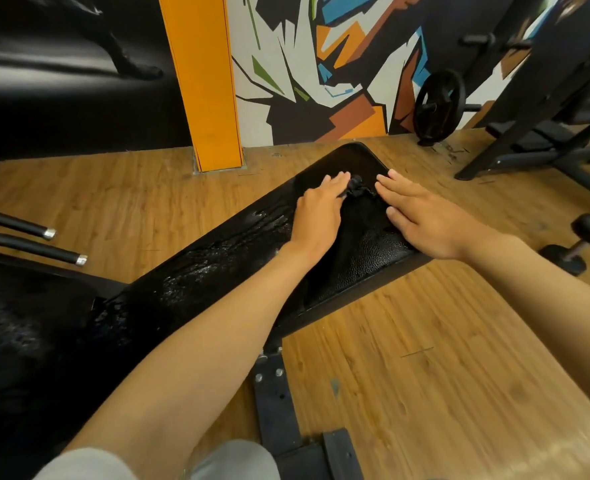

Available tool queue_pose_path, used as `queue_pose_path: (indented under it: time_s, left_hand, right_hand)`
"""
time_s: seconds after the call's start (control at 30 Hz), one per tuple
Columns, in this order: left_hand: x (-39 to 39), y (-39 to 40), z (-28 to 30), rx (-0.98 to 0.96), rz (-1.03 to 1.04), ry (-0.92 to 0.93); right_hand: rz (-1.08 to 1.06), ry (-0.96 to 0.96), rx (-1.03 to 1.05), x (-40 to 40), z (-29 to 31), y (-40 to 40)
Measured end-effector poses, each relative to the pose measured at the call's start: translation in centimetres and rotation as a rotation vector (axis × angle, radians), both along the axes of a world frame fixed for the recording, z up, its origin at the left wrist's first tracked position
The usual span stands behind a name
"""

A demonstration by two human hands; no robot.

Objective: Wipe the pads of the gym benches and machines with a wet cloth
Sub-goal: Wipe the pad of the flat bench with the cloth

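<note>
Two hands lie on the bench pad (363, 247), close to its far end. The left hand (316, 220) presses flat on the dark cloth (356, 190), fingers together. The right hand (425, 220) rests flat just beside the cloth. Wet streaks shine behind the left hand, so I think a palm could slip and the bunched cloth could slide off.

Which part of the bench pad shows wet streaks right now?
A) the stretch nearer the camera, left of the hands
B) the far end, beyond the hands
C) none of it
A: glistening streaks cover the bench pad on the near side of the left hand, which rests on the black cloth.
</note>
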State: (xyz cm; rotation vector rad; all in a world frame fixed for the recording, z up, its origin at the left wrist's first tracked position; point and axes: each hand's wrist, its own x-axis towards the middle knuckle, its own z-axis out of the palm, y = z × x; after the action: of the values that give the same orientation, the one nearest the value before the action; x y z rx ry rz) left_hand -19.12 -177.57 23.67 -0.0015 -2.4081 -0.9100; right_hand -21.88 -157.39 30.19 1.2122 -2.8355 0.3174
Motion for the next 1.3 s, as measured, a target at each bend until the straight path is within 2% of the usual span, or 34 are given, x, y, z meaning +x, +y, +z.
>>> queue_pose_path:
  time_s: [0.17,0.23,0.37,0.43,0.57,0.63,0.8,0.87,0.97,1.03,1.17,1.23,1.3]
  left_hand:
    - [9.4,4.9,-2.2,-0.093,-0.224,0.174]
    - [9.3,4.7,-2.4,-0.096,-0.249,0.176]
    - [3.7,2.4,-0.6,0.033,-0.045,0.064]
    - [3.3,2.7,-0.5,0.046,0.014,0.037]
    - [9.0,5.3,-2.1,-0.071,-0.192,0.151]
    - [9.3,5.0,-2.3,-0.105,-0.269,0.174]
    - [3.3,2.2,-0.5,0.051,-0.02,0.03]
    - [4.7,3.2,-0.4,0.039,-0.033,0.043]
    - [9.0,5.2,-2.1,-0.061,-0.184,0.126]
    - [8.9,4.5,-2.3,-0.065,-0.22,0.148]
    - [2.2,2.0,0.0,0.079,-0.006,0.011]
    - [0.9,2.1,0.8,0.04,0.104,-0.033]
    - [2.7,3.2,0.7,-0.032,0.076,0.003]
  right_hand:
    - [0.012,-0.033,-0.057,0.5,0.2,0.8]
    - [0.012,-0.023,-0.077,0.6,0.0,0.9]
    - [0.011,-0.029,-0.126,0.7,-0.3,0.7]
    - [0.008,-0.045,-0.134,0.7,-0.5,0.6]
    - [0.022,-0.041,-0.142,0.6,-0.4,0.6]
    - [0.037,-0.014,-0.117,0.6,-0.4,0.7]
    - [0.024,0.061,-0.063,0.6,-0.6,0.6]
    - [0.015,0.079,-0.045,0.8,-0.5,0.5]
    - [0.002,0.078,-0.032,0.9,-0.4,0.4]
    - [-0.003,0.086,-0.032,0.9,-0.5,0.3]
    - [-0.015,0.1,-0.02,0.9,-0.6,0.2]
    - [-0.032,0.133,0.019,1.0,-0.6,-0.2]
    - [-0.061,0.163,0.051,1.2,-0.6,-0.6]
